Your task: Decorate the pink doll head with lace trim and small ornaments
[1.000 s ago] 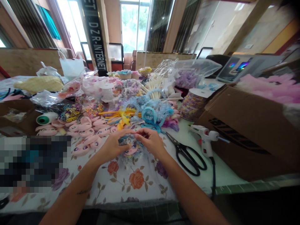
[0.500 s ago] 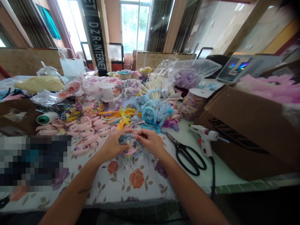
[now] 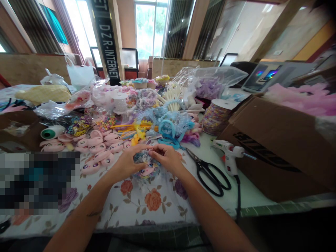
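At twelve o'clock before me, my left hand (image 3: 126, 164) cups the doll (image 3: 148, 170), thumb spread wide, likely steadying it; my right hand (image 3: 168, 159), fingertips bunched, meets its one o'clock edge, any pinch hidden.

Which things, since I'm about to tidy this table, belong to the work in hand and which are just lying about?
Work in hand:
doll's head, held by the left hand, with the right hand at its top edge

Apparently just lying about, since neither hand touches them:
scissors and glue gun, though these may serve too
cardboard box
eyeball
spool
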`<state>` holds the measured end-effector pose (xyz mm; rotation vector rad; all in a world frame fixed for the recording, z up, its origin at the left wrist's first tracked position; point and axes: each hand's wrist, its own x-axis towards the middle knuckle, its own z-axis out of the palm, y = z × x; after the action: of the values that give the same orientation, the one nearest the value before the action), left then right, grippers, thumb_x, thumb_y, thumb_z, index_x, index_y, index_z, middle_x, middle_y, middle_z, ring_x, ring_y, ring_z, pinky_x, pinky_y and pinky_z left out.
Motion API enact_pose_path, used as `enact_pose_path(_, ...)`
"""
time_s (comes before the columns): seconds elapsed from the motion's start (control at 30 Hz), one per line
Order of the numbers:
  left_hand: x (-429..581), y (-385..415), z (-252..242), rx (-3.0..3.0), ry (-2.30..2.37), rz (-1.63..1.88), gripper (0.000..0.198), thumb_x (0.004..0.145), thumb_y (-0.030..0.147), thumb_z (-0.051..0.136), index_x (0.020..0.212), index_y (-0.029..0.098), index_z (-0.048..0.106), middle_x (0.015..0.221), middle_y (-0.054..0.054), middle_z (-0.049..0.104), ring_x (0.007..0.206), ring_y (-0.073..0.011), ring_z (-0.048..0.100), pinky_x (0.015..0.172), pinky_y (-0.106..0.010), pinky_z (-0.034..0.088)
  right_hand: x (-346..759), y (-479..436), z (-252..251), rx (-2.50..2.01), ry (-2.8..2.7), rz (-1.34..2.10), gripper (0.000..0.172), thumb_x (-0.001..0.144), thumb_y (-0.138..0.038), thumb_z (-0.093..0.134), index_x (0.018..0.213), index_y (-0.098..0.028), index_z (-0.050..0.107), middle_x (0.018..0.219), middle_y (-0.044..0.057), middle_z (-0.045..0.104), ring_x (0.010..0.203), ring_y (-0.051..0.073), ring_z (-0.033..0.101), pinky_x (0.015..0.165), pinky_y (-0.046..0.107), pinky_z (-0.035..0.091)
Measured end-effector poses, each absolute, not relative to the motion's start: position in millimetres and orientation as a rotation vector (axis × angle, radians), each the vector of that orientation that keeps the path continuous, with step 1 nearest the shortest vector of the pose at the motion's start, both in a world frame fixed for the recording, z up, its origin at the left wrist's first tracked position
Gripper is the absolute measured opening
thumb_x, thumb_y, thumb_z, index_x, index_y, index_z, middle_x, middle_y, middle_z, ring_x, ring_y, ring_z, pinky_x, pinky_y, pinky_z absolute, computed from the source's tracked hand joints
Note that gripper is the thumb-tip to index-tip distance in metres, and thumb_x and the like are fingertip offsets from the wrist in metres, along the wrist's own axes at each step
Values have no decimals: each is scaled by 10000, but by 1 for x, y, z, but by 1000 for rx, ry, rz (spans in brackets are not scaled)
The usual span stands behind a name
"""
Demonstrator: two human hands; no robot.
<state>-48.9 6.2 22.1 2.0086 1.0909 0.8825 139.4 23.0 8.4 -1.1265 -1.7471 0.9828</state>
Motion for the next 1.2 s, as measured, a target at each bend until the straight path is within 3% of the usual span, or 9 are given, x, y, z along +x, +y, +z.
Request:
enact_pose_path(0.17,-50,5,23,2021,1103,892,542,693,157,663,1217,262,576,1249,-43,613,1182,-244,532,1044,-382,374,139,23,9,-1094,-1740,1031,242,804,-392,611,740,-163,660,625,-10,526,563,109,408,514,232,296)
enact_pose_path(0.43,-50,7,21,2026,1046,929,346,691,118,639,1019,227,638,1162,-45,635,1137,-224,551,1018,-349,384,139,23,8,-1070,-1731,1069,297,794,-433,621,676,-161,619,602,-23,479,546,96,366,508,234,276)
enact_pose_path(0.57,-50,7,21,2021,1075,926,384,687,123,650,1058,223,628,1148,-53,627,1134,-229,545,1015,-364,381,139,24,5,-1072,-1667,1108,290,764,-432,647,673,-158,625,595,-25,490,538,91,379,501,232,285)
enact_pose_path(0.77,-55,9,20,1959,1119,952,431,692,168,682,1106,267,619,1194,-40,610,1162,-247,523,1024,-394,364,146,23,15,-1082,-1402,1300,350,694,-451,702,894,-165,669,698,-5,576,535,100,474,499,240,387)
enact_pose_path(0.9,-59,12,18,1939,1093,997,459,697,187,691,1137,289,607,1219,-30,603,1192,-253,501,1022,-389,366,153,23,18,-1112,-1417,1284,315,701,-450,694,811,-155,682,641,-8,559,575,112,490,547,247,396)
enact_pose_path(1.2,-57,11,18,1936,1077,985,415,693,192,703,1094,276,637,1207,-49,610,1185,-264,510,1044,-413,348,149,25,7,-1157,-1530,1119,331,717,-490,660,647,-177,581,569,-30,476,524,100,400,485,231,312)
